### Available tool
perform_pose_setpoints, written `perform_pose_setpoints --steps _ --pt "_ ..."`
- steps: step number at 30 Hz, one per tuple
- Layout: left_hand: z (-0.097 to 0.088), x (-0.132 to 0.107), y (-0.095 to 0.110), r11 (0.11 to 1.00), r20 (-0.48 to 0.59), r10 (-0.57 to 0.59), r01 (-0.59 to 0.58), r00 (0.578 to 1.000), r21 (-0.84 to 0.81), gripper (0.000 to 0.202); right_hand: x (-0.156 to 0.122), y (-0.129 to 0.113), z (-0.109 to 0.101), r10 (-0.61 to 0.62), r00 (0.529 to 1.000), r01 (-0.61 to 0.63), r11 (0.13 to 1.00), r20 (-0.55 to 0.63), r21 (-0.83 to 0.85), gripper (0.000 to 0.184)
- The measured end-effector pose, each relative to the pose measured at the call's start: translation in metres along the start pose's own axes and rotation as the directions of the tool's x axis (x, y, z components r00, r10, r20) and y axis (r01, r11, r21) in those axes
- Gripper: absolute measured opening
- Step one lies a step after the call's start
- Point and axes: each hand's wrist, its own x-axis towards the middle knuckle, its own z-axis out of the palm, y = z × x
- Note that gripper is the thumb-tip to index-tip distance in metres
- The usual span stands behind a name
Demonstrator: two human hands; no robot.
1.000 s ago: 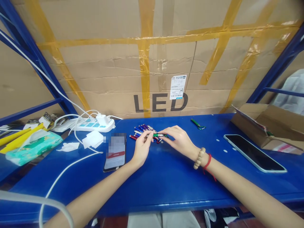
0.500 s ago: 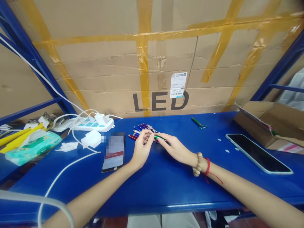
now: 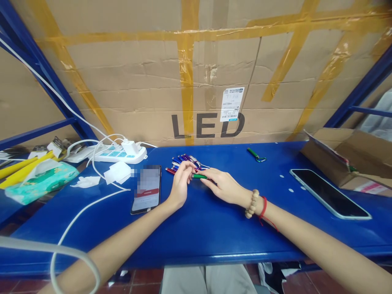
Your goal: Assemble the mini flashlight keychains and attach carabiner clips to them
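A slim green metal tube (image 3: 199,176), like a keychain flashlight, lies between my hands above the table. My right hand (image 3: 228,188) grips its right end between thumb and fingers, palm down. At its left end, the curled fingers of my left hand (image 3: 181,185) are closed against the tube; their exact hold is partly hidden. Just behind my hands, a small pile of similar tubes (image 3: 179,160) in blue, purple and red lies on the blue table (image 3: 196,228), partly covered by my fingers. Another green tube with a carabiner clip (image 3: 253,154) rests farther back, to the right.
A phone with a lit screen (image 3: 147,192) lies left of my left hand. Farther left are a white power strip (image 3: 122,154), cables, white papers (image 3: 118,172) and a tissue pack (image 3: 43,179). To the right are another phone (image 3: 330,194) and an open cardboard box (image 3: 352,159).
The view has shifted slightly. The green tube has come a little left, nearer my left hand, and my right hand lies flatter over it.
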Motion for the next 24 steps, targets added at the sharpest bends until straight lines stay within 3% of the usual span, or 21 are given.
perform_pose_setpoints --steps 16,24 --pt "0.0001 -0.0002 -0.0009 1.000 0.030 -0.013 0.014 0.999 -0.010 0.019 0.0011 -0.0004 -0.0024 -0.029 0.999 0.030 0.999 0.023 -0.022 0.027" --pt "-0.0009 0.0009 -0.0033 1.000 0.042 -0.007 0.007 0.999 0.001 0.018 0.0001 0.0012 -0.0025 -0.017 0.999 0.014 0.998 0.046 0.053 0.030"
